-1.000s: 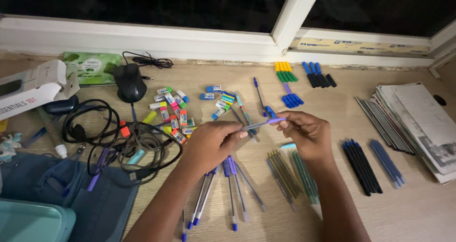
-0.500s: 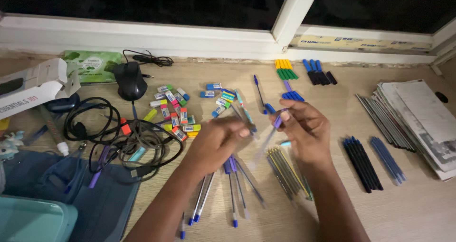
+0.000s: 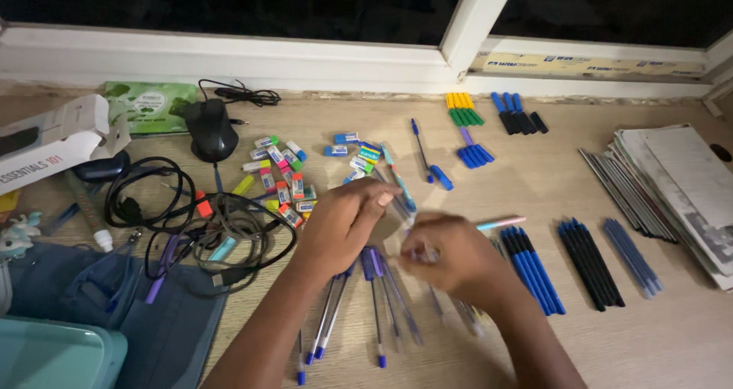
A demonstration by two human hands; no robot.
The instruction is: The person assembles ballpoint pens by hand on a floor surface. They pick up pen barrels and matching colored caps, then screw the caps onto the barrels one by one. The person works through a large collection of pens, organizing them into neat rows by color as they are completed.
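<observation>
Both hands have dropped lower onto the wooden desk (image 3: 534,343) at frame centre. The left hand (image 3: 343,229) has fingers curled together over purple pens (image 3: 374,282); the right hand (image 3: 450,259) pinches a blurred pen (image 3: 500,223).

Left hand (image 3: 347,225) and right hand (image 3: 450,255) meet over pens (image 3: 382,297); erasers (image 3: 282,179) beyond.

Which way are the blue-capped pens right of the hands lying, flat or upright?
Flat. The blue-capped pens lie side by side on the table, just right of the right hand.
</observation>
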